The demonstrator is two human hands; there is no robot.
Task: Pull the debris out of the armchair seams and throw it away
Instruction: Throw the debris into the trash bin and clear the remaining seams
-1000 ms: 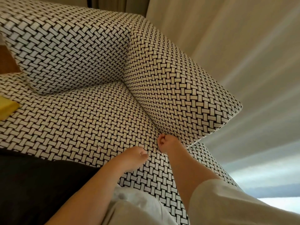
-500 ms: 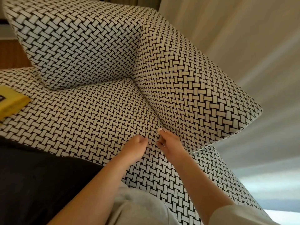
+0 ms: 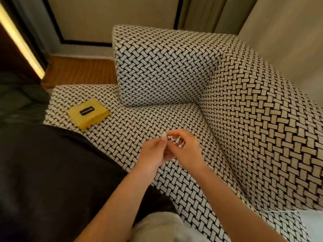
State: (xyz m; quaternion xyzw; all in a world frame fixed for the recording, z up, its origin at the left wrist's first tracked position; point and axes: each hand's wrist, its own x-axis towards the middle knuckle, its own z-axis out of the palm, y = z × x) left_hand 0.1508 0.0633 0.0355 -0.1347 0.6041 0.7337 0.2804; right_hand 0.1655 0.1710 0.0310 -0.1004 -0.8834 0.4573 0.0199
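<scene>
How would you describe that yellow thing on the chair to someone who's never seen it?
Find the black-and-white woven armchair. On its seat, left of the person's left hand, lies a flat yellow packet. It is the only plain-coloured thing on the patterned fabric and bears a small black label.

You're working in dim, warm light. A strip light (image 3: 21,41) at upper left flares into glare, and the dark cloth (image 3: 43,172) below it sinks into shadow with no detail. Motion blur smears your left hand (image 3: 153,151) and right hand (image 3: 186,151). The wide lens bows the armchair (image 3: 262,137) near the right edge, and the lower right corner washes out pale.
</scene>
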